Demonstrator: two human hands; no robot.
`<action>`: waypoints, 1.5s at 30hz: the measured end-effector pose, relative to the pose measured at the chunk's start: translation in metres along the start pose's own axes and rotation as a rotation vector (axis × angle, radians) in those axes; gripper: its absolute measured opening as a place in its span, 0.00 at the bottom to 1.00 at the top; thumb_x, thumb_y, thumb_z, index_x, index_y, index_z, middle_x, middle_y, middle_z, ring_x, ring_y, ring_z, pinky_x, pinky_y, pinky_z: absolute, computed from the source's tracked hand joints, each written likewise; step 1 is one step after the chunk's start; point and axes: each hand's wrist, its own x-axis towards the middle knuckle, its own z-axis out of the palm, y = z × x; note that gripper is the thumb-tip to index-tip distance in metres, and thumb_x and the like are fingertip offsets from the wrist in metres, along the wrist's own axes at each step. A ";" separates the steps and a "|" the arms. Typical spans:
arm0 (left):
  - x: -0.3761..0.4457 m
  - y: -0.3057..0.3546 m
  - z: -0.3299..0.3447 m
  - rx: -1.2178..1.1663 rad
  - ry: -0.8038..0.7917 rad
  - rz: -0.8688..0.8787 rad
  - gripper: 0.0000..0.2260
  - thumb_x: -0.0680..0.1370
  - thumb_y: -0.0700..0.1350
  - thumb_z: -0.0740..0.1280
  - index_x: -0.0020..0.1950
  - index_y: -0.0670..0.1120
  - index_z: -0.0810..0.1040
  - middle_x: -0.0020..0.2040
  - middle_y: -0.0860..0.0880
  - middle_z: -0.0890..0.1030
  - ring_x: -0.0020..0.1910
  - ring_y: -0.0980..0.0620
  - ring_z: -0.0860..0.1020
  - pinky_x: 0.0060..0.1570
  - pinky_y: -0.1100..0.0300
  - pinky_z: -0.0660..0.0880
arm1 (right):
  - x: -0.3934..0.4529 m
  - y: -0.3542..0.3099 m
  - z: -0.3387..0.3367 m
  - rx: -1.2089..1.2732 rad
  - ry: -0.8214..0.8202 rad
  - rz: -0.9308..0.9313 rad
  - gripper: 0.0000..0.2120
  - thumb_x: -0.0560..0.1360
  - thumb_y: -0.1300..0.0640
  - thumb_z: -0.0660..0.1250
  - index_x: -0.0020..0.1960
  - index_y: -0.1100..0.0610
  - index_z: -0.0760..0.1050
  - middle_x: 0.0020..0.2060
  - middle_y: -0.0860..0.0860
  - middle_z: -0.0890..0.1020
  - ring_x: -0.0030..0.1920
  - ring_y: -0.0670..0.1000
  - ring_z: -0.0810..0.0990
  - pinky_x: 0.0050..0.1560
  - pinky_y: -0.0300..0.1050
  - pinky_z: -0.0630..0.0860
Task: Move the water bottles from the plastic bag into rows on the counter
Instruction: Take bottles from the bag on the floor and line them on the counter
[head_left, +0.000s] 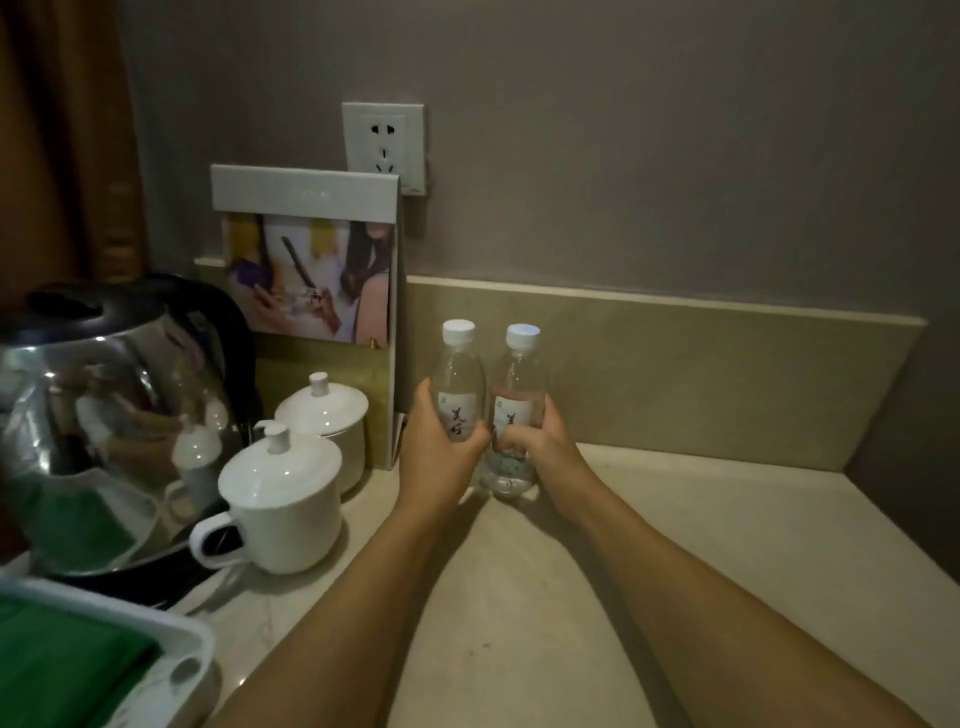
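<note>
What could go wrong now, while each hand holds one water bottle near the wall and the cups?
1. The left bottle and right bottle stand almost touching; releasing one carelessly may tip the other.
2. The left hand works close to the standing box and the lidded white cups; a wide pull-back of the arm could knock them.
3. The right hand covers the lower bottle, so whether its base sits flat on the counter is hard to judge.
</note>
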 end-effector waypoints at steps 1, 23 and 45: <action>0.001 -0.002 0.001 0.027 -0.005 -0.007 0.30 0.69 0.45 0.77 0.67 0.53 0.67 0.55 0.53 0.78 0.53 0.56 0.80 0.50 0.58 0.79 | -0.003 0.002 -0.001 -0.029 -0.008 0.028 0.33 0.62 0.61 0.72 0.66 0.56 0.66 0.55 0.58 0.80 0.53 0.55 0.82 0.49 0.50 0.81; -0.001 -0.016 0.014 0.394 0.088 -0.112 0.28 0.73 0.49 0.74 0.68 0.47 0.66 0.65 0.47 0.72 0.63 0.47 0.74 0.58 0.53 0.76 | 0.009 0.033 0.002 -0.935 0.237 -0.041 0.31 0.68 0.37 0.72 0.59 0.56 0.67 0.55 0.53 0.71 0.57 0.54 0.74 0.55 0.54 0.76; 0.017 -0.024 0.023 0.416 0.126 -0.213 0.29 0.74 0.48 0.73 0.71 0.43 0.66 0.69 0.44 0.71 0.68 0.44 0.71 0.63 0.51 0.74 | 0.023 0.035 0.019 -0.989 0.394 0.025 0.26 0.70 0.40 0.70 0.58 0.56 0.67 0.58 0.53 0.78 0.59 0.56 0.77 0.55 0.55 0.76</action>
